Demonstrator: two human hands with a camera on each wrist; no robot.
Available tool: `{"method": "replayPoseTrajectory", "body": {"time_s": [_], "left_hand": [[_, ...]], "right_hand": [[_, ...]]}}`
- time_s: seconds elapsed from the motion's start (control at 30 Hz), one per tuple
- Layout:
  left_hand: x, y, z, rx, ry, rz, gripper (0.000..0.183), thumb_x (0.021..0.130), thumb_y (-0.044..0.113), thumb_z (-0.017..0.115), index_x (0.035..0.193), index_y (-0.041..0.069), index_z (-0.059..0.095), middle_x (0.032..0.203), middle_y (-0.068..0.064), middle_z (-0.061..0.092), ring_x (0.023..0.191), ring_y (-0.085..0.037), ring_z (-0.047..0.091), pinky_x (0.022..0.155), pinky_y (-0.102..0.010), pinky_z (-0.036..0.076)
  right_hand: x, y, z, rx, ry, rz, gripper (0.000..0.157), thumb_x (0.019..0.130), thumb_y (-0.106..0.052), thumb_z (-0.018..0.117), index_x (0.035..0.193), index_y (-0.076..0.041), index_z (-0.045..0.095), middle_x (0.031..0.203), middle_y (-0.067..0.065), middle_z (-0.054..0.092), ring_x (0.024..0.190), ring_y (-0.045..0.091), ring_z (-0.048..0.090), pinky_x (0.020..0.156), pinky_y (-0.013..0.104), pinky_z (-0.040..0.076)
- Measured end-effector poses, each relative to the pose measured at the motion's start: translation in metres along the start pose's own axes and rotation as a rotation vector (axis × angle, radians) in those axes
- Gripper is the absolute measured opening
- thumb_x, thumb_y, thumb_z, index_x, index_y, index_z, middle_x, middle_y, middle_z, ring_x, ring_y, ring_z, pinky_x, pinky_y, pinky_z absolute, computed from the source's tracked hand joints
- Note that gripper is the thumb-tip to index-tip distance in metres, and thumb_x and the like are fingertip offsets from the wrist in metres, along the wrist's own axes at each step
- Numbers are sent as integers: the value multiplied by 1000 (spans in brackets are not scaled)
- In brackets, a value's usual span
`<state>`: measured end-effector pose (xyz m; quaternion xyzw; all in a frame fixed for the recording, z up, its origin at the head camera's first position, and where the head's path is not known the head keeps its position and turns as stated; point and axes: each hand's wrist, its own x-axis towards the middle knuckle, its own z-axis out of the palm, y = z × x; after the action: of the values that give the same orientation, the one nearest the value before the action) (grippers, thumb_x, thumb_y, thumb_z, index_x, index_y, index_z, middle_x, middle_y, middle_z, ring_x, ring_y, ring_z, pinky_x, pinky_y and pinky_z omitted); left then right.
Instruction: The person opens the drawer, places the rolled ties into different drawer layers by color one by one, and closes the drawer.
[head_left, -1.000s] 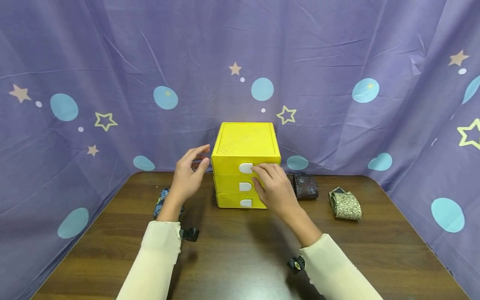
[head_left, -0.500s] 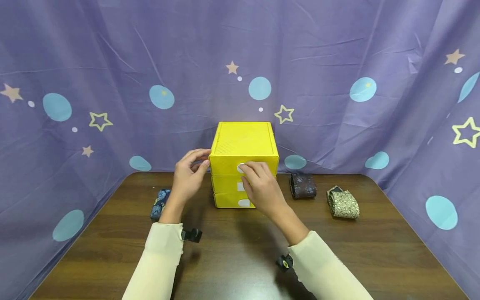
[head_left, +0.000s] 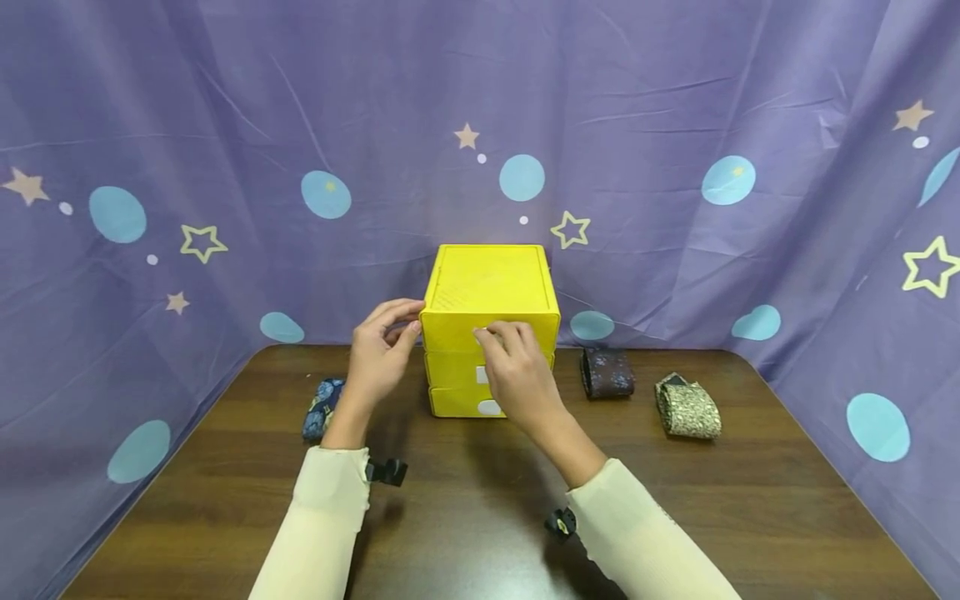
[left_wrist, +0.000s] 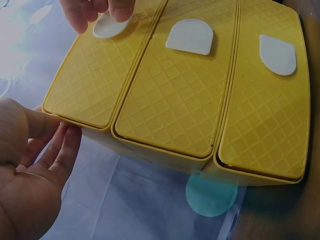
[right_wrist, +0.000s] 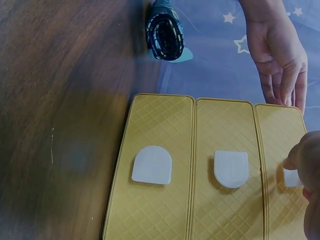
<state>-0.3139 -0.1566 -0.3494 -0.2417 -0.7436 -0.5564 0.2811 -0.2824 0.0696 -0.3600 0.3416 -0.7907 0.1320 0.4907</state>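
A yellow three-drawer box (head_left: 491,275) stands at the back of the table, all drawers closed. My right hand (head_left: 521,375) is at the top drawer, thumb and fingertips pinching its white handle (left_wrist: 111,27), which the hand mostly hides in the head view. With fingers fairly straight, my left hand (head_left: 381,342) touches the box's upper left front corner. The left wrist view shows its thumb near the front edge and fingers (left_wrist: 67,150) along the side. Below, the middle handle (right_wrist: 231,169) and bottom handle (right_wrist: 152,166) are untouched.
A rolled dark blue patterned fabric band (head_left: 322,408) lies left of the box, partly behind my left forearm. On the right lie a rolled dark brown band (head_left: 607,372) and a rolled gold speckled one (head_left: 690,410). A purple curtain (head_left: 637,108) hangs behind the table (head_left: 750,500).
My right hand has moved left across the top drawer's front and taken hold of its handle. My left hand has come slightly right, from beside the box to its corner.
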Motion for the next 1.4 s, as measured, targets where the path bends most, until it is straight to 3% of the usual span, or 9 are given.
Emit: {"method": "replayPoseTrajectory", "body": {"time_s": [0.47, 0.77, 1.03, 1.4], "left_hand": [[0, 0, 2, -17, 4, -7, 26, 97, -4, 66, 122, 0, 73, 126, -9, 66, 109, -22, 65, 87, -21, 59], [-1, 2, 2, 14, 11, 5, 26, 97, -3, 66, 122, 1, 73, 126, -11, 66, 109, -24, 65, 85, -20, 58], [-1, 4, 3, 62, 19, -7, 28, 96, -11, 62, 123, -10, 69, 128, -22, 64, 111, -35, 64, 84, -15, 56], [-1, 3, -1, 38, -2, 12, 27, 99, 1, 66, 125, 1, 72, 128, -11, 66, 112, -26, 65, 87, -20, 58]], "right_hand": [[-4, 10, 13, -38, 68, -28, 21, 96, 7, 61, 114, 2, 70, 108, 17, 63, 95, 35, 56, 90, 44, 52], [-2, 11, 13, -74, 41, -65, 24, 96, 9, 57, 116, 3, 69, 110, 17, 64, 98, 35, 57, 91, 42, 53], [0, 13, 13, -107, 46, -103, 18, 98, 5, 60, 113, 3, 70, 108, 17, 65, 97, 35, 58, 88, 41, 55], [2, 16, 13, -137, 49, -142, 19, 92, 7, 67, 111, 3, 71, 104, 16, 65, 93, 33, 58, 84, 39, 55]]}}
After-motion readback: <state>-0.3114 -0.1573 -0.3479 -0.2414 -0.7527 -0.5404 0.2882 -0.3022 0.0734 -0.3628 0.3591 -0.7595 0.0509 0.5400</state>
